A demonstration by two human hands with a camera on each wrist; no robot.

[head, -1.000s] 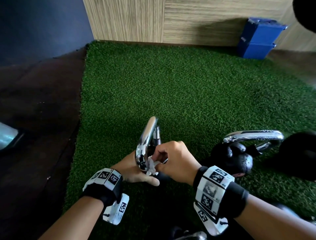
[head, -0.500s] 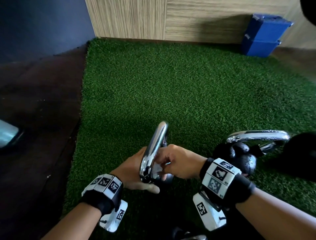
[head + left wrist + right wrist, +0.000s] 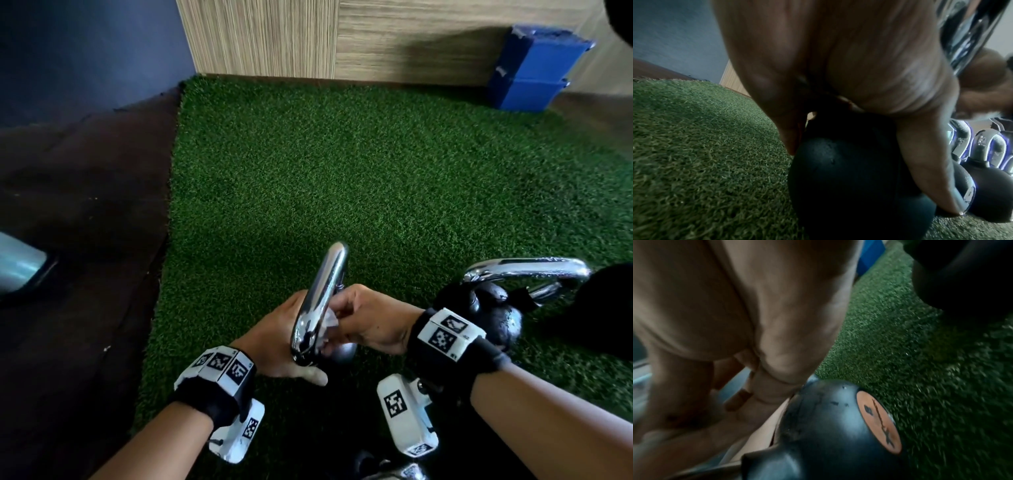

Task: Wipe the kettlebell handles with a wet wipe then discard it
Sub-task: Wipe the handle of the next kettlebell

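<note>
A black kettlebell (image 3: 840, 178) with a chrome handle (image 3: 323, 294) stands on the green turf (image 3: 359, 171) in front of me. My left hand (image 3: 279, 337) lies over the top of its ball with thumb and fingers spread down its sides. My right hand (image 3: 368, 322) pinches a crumpled white wet wipe (image 3: 329, 323) against the inner side of the handle, low down. In the right wrist view the ball (image 3: 828, 426) shows an orange round label (image 3: 878, 421). A second kettlebell (image 3: 496, 311) with a chrome handle (image 3: 527, 270) stands to the right.
More chrome-handled kettlebells (image 3: 986, 146) stand close behind on the near right. Two stacked blue boxes (image 3: 534, 68) sit at the far right by the wooden wall (image 3: 376, 37). Dark flooring (image 3: 78, 240) borders the turf on the left. A dark object (image 3: 609, 308) sits at the right edge.
The right hand with the wipe has slid along the handle's inner side, and the handle top has shifted right. The left hand has stayed on the ball.
</note>
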